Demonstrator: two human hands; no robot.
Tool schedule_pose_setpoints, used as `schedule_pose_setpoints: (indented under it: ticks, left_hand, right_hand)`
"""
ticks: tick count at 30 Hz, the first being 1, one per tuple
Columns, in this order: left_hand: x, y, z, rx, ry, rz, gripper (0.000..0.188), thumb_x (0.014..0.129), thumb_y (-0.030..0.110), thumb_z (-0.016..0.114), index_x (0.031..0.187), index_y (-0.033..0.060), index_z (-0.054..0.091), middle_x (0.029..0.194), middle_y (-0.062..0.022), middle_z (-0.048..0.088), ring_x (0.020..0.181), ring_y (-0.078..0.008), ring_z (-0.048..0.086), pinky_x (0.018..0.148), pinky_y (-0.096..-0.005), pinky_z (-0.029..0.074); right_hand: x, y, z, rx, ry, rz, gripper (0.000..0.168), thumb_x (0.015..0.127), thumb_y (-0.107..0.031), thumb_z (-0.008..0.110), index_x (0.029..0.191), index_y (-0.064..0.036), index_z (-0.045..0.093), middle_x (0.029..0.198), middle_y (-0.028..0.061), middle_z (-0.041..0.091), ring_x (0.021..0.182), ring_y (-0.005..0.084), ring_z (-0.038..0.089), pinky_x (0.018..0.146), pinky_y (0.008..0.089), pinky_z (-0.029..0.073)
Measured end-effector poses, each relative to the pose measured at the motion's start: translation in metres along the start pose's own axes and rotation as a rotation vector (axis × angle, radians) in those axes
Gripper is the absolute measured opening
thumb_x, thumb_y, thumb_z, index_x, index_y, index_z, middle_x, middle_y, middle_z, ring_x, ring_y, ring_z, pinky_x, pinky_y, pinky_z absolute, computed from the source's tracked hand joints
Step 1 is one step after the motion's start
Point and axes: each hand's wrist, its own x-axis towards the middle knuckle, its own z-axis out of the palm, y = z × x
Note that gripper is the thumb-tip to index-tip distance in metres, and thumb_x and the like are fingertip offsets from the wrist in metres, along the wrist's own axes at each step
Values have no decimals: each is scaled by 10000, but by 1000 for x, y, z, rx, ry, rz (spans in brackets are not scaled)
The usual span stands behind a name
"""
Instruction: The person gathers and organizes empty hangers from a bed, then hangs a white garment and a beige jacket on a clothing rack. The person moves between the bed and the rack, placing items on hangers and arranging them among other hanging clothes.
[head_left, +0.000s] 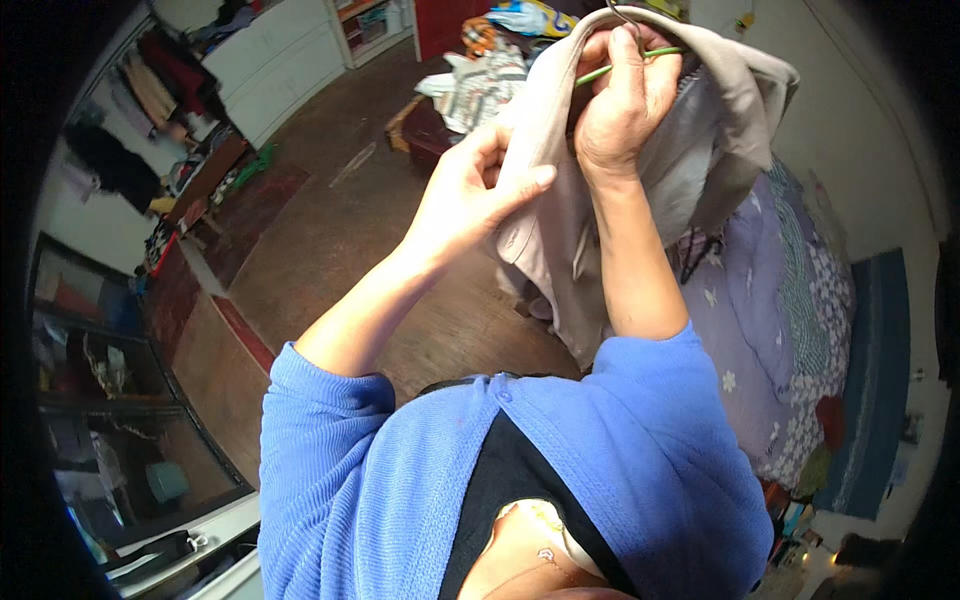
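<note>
A light beige garment (555, 112) hangs in front of me at the upper right, its collar or opening draped around a green clothes hanger (595, 76) with a metal hook. My right hand (626, 97) is inside the garment's opening, its fingers closed around the middle of the hanger just below the hook. My left hand (480, 187) grips the garment's left edge, thumb on the front and fingers partly hidden behind the cloth. Folds of the garment fall between and behind my forearms. The hanger's ends are hidden in the cloth.
A bed with a purple floral quilt (750, 315) lies at the right. Behind the garment, patterned clothes (480, 82) are piled on a dark red piece of furniture. Clothes (150, 82) hang along the left wall. A glass-fronted cabinet (112, 375) stands at the lower left, beside the brown floor (300, 225).
</note>
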Motion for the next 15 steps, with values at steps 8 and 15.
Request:
schedule_pose_setpoints:
  ticks: [8,15]
  left_hand:
    - [-10,7,-137,139,370,79,223,779,174,645,896,17,541,786,-7,568,710,-53,520,644,-202,440]
    - [-22,23,-204,-140,494,179,428,799,89,599,1172,4,407,821,-6,551,701,-39,507,650,-172,424]
  right_hand:
    - [-41,64,99,297,-216,547,188,884,-121,475,990,34,480,833,141,597,674,185,612,594,279,529]
    - [-73,141,170,597,-226,840,194,893,-123,457,1024,15,490,934,140,591,810,205,607,692,284,511]
